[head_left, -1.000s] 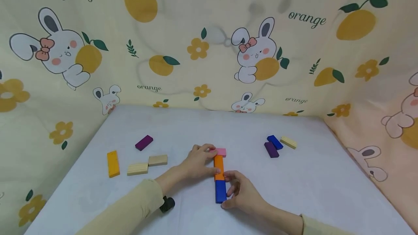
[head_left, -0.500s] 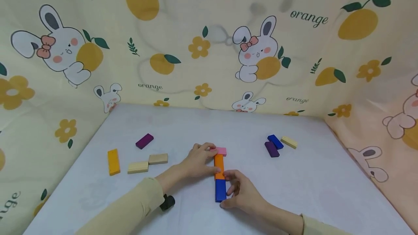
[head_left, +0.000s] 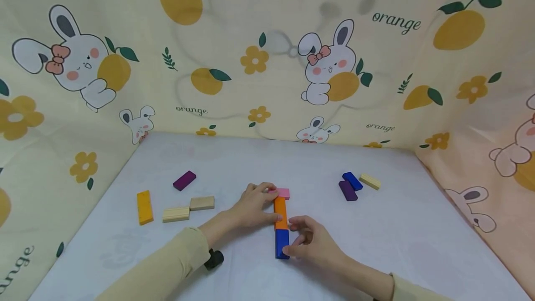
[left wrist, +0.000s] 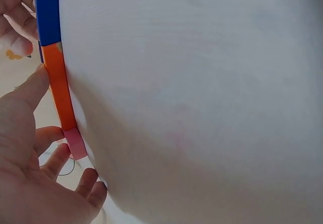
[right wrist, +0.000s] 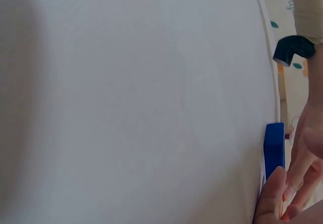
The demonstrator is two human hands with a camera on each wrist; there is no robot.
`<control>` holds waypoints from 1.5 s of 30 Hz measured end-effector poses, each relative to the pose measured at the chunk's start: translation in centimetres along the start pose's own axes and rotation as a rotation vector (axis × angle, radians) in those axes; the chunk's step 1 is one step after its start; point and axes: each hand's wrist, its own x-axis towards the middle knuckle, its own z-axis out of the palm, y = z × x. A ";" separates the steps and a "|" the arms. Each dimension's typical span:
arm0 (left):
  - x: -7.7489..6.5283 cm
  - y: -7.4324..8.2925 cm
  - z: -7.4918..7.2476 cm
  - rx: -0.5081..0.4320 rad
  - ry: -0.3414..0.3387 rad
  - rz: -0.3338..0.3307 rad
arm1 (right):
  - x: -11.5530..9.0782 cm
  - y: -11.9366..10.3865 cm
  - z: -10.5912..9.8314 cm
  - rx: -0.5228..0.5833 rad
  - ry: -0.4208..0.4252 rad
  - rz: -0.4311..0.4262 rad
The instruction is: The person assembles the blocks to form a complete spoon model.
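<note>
Laid end to end on the table, an orange wooden block [head_left: 280,207] and a blue block [head_left: 282,239] form a straight line, with a pink block [head_left: 284,193] set crosswise at the far end. My left hand [head_left: 252,206] lies over the left side of this line. Its thumb touches the orange block [left wrist: 59,90], while its fingertips reach the pink block [left wrist: 75,144], as the left wrist view shows. At the right side is my right hand [head_left: 317,244], thumb on the blue block [right wrist: 274,143] near its close end, index finger beside the orange block.
To the left lie a yellow block [head_left: 145,208], a purple block [head_left: 185,180] and two plain wooden blocks [head_left: 176,215]. Another group at the back right has a blue block [head_left: 352,181], a dark purple block [head_left: 348,191] and a plain block [head_left: 369,181]. Printed cloth [head_left: 234,27] surrounds the table.
My right thumb has moved up from the blue block's near corner onto its right side, and the right index finger has shifted slightly right. The left hand and the blocks stay put.
</note>
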 end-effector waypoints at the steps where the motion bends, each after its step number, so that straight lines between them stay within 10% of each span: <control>1: 0.0 0.0 0.0 -0.003 0.001 0.001 | 0.0 0.0 -0.1 0.003 0.007 0.006; 9: 0.0 0.1 0.0 0.010 0.007 0.004 | 0.4 -0.1 -2.4 0.011 0.171 0.029; 23: 0.2 0.1 0.2 0.014 0.005 0.007 | 3.1 1.4 -12.5 -0.250 0.424 -0.118; 33: 0.0 0.0 0.2 0.026 0.000 -0.005 | 3.9 2.9 -17.7 -0.322 0.386 -0.135; 45: -0.1 0.2 0.1 0.025 -0.004 -0.014 | 4.3 3.7 -19.4 -0.273 0.292 -0.093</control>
